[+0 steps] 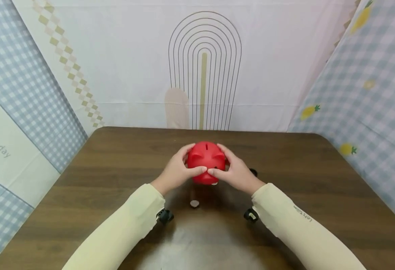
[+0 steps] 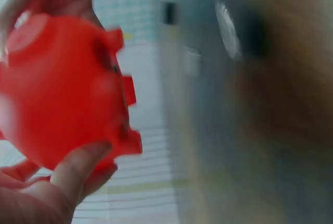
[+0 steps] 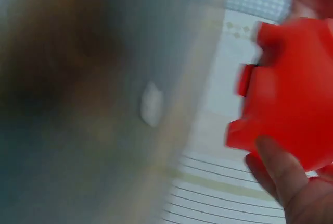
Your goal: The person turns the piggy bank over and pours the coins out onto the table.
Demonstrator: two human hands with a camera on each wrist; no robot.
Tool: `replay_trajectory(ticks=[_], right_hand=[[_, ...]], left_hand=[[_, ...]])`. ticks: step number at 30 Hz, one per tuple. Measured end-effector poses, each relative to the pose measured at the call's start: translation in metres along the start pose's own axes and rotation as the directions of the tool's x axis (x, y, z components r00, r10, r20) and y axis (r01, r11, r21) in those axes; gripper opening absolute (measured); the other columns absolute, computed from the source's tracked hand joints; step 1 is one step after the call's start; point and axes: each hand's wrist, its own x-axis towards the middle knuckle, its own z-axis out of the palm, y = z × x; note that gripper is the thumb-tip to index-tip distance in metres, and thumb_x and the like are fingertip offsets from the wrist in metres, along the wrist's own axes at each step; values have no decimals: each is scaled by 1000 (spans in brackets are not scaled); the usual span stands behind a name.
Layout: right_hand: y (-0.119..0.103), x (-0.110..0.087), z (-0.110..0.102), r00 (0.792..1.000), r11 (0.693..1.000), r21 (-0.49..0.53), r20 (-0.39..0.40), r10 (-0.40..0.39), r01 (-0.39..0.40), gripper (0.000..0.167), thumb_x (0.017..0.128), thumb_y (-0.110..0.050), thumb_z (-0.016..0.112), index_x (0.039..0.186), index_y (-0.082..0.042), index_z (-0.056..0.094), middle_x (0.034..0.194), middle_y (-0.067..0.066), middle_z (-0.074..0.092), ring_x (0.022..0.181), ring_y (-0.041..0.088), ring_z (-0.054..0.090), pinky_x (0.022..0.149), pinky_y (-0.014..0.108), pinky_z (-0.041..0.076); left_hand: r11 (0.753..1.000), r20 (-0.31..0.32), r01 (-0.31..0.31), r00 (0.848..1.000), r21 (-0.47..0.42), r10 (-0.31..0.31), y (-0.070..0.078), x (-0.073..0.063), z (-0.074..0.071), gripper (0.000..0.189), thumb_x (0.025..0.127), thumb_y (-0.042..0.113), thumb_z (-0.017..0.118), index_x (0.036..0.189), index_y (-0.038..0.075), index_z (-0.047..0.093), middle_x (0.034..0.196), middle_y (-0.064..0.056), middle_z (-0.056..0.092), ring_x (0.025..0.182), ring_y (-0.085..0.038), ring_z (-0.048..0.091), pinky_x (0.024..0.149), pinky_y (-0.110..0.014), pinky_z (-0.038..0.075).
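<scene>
Both hands hold a red piggy bank (image 1: 206, 159) above the table, one on each side. Its slot and two ears show in the head view. My left hand (image 1: 178, 165) grips one side, with the thumb across the front. My right hand (image 1: 236, 170) grips the other side, its thumb tip close to the left one. Stubby feet jut from the bank (image 2: 62, 94) towards the tabletop in the left wrist view. The right wrist view shows the bank (image 3: 296, 94) with right-hand fingers (image 3: 283, 169) around its lower part.
A small, pale round disc (image 1: 194, 204) lies on the brown wooden table (image 1: 123, 165) in front of the bank. Another pale piece (image 1: 214, 183) peeks out beneath it. Something black (image 1: 253, 172) sits partly hidden behind the right wrist. Patterned cloths (image 1: 133, 67) hang around the table.
</scene>
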Motion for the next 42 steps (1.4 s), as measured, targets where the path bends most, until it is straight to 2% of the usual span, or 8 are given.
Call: replay_trajectory(ticks=[5, 8, 12, 19, 26, 33, 39, 42], right_hand=[[7, 0, 3, 996, 995, 16, 13, 94, -94, 85, 82, -27, 75, 151, -16, 27, 139, 11, 46, 119, 32, 51, 84, 42, 56], [6, -1, 2, 988, 990, -47, -70, -134, 131, 92, 76, -19, 80, 151, -17, 27, 140, 8, 45, 118, 28, 52, 83, 42, 56], [4, -4, 0, 908, 914, -167, -144, -393, 369, 98, 72, -9, 81, 152, -9, 24, 146, 13, 39, 121, 30, 49, 83, 44, 56], [2, -1, 6, 997, 998, -26, -47, 64, -65, 84, 84, -32, 73, 152, -18, 25, 137, 12, 50, 113, 30, 57, 81, 39, 57], [1, -11, 3, 936, 941, -157, -143, -321, 299, 100, 72, -13, 82, 153, -13, 22, 143, 11, 41, 119, 29, 50, 82, 42, 57], [1, -14, 5, 998, 999, 4, -50, 49, -49, 84, 83, -28, 75, 151, -17, 27, 135, 11, 50, 114, 31, 55, 81, 38, 57], [5, -21, 5, 934, 941, -157, -153, -323, 300, 101, 71, -12, 83, 153, -16, 24, 145, 8, 41, 119, 27, 51, 81, 38, 57], [-1, -15, 2, 944, 952, -136, -151, -292, 273, 95, 75, -13, 80, 153, -14, 24, 145, 10, 42, 118, 28, 52, 82, 40, 57]], left_hand=[[998, 18, 61, 998, -29, -60, -8, 2, 2, 78, 77, 21, 79, 144, 15, 38, 136, -6, 50, 119, -27, 52, 86, -41, 55], [991, -18, -133, 991, -8, 133, -4, -1, 2, 84, 74, 16, 81, 146, 15, 36, 142, -4, 45, 120, -26, 51, 85, -41, 56], [937, -18, -343, 939, 69, 345, 5, -2, 0, 89, 72, 11, 82, 147, 11, 34, 150, -7, 37, 123, -29, 49, 86, -42, 55], [999, 39, 24, 999, -39, -23, -4, 7, -2, 75, 81, 19, 76, 145, 11, 37, 138, -8, 49, 120, -28, 53, 90, -41, 53], [956, -7, -285, 958, 65, 286, 5, -7, 2, 89, 72, 16, 82, 148, 14, 34, 148, -5, 39, 122, -29, 50, 84, -40, 56], [998, -3, 21, 1000, -53, -21, -1, -8, 7, 75, 79, 21, 79, 143, 15, 41, 133, -5, 52, 116, -26, 54, 84, -41, 56], [959, -20, -281, 959, 31, 282, 2, -16, 9, 89, 72, 14, 82, 147, 17, 35, 149, -3, 37, 124, -27, 48, 86, -39, 55], [962, -25, -264, 964, 64, 266, 8, -10, 6, 85, 74, 16, 81, 146, 14, 36, 148, -4, 40, 122, -26, 50, 86, -39, 55]])
